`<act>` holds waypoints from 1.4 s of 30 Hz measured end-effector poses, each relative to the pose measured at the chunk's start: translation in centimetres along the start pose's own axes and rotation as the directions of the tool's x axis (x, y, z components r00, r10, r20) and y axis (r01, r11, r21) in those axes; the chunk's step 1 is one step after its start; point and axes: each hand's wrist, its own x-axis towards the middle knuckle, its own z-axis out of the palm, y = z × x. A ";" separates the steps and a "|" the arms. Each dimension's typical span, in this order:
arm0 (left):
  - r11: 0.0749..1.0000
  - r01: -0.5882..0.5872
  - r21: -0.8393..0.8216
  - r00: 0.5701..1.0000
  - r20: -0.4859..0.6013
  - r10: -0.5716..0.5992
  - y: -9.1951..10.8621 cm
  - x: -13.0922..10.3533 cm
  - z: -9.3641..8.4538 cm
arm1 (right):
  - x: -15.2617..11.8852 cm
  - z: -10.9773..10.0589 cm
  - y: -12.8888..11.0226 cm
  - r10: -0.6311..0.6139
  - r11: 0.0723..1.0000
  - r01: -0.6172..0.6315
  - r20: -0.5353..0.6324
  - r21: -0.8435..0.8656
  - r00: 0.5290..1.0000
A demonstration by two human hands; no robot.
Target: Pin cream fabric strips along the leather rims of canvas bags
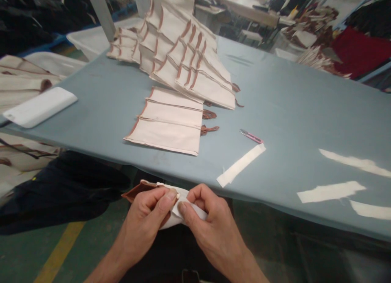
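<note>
A white cloth piece with a brown part point(139, 190) is held between my two hands, just off the table's near edge. My left hand point(149, 216) pinches its edge between thumb and fingers. Closed on the white cloth from the right is my right hand point(210, 220), its thumb beside the left fingertips. On the blue-grey table point(275, 112) lie flat cream pieces with brown edging point(171, 126), and behind them a larger pile of similar pieces point(183, 51). Pink-handled snips point(252, 136) rest beside a cream strip point(241, 165).
More cream strips point(331, 192) lie at the table's right. A white device point(41, 107) sits at the left edge, with white bins point(88, 38) behind. Dark-clothed legs point(67, 189) show at the lower left. Red cloth point(360, 51) and heaped pieces are at the back right.
</note>
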 end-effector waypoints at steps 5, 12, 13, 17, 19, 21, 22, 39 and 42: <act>0.998 -0.046 0.038 0.998 0.048 0.044 0.5 -0.2 -0.5 | 0.0 -0.2 -0.1 0.011 1.000 -0.011 -0.008 0.017 1.000; 0.990 0.012 0.140 0.999 0.036 -0.017 0.0 -0.9 -0.5 | 0.2 -0.2 0.1 0.033 0.997 -0.036 0.048 0.069 0.998; 0.987 0.014 0.159 1.000 0.012 -0.016 0.0 -1.0 -0.4 | 0.3 -0.2 0.4 0.049 0.993 -0.057 0.084 0.105 0.995; 0.977 -0.012 0.213 0.997 -0.067 0.027 0.2 -1.1 0.2 | 1.0 -0.2 1.2 0.079 0.948 -0.147 0.240 0.282 0.968; 0.969 -0.055 0.242 0.992 -0.096 0.080 0.3 -1.2 0.4 | 1.3 0.0 1.5 0.073 0.898 -0.199 0.314 0.392 0.947; 0.963 -0.094 0.252 0.986 -0.110 0.125 0.5 -1.1 0.7 | 1.5 0.2 1.8 0.077 0.831 -0.271 0.381 0.485 0.921; 0.964 -0.102 0.247 0.985 -0.108 0.132 0.5 -1.1 0.8 | 1.6 0.4 1.9 0.086 0.801 -0.306 0.407 0.514 0.909; 0.996 -0.038 0.084 0.997 0.071 0.032 -0.2 -0.4 -0.7 | 2.2 0.3 1.8 0.063 0.858 -0.235 0.360 0.457 0.931; 0.997 -0.035 0.072 0.995 0.090 0.029 -0.7 -0.2 -0.7 | 2.0 0.3 2.0 0.021 0.803 -0.296 0.472 0.517 0.882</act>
